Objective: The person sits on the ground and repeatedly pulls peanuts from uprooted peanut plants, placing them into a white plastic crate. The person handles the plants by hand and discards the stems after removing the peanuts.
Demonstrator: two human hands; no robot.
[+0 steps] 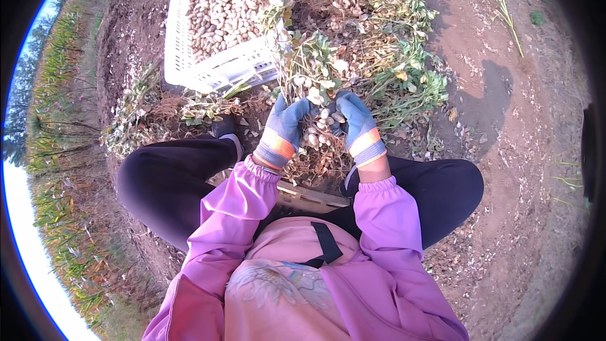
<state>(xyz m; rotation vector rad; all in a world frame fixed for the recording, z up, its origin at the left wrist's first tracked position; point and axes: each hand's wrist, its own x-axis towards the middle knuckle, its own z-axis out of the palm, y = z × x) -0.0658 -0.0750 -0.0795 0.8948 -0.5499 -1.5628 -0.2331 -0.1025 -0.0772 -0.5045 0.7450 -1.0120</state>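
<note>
My left hand [285, 123], in a blue-grey work glove with an orange cuff band, grips the stems of a bunch of peanut plants [310, 61]. The leafy part of the bunch points away from me. My right hand [354, 116], gloved the same way, is at a cluster of peanut pods [324, 125] on the root end, between the two hands. Its fingertips are partly hidden behind the pods, so whether they close on any pod is unclear. Roots [317, 163] hang below the pods, toward my lap.
A white plastic crate [232, 68] full of picked peanuts [229, 9] stands ahead on the left. Uprooted peanut plants [397, 57] lie heaped ahead and right, with more plants [142, 113] by my left foot. Bare soil [516, 118] lies right; a wooden slatted piece [307, 196] is beneath me.
</note>
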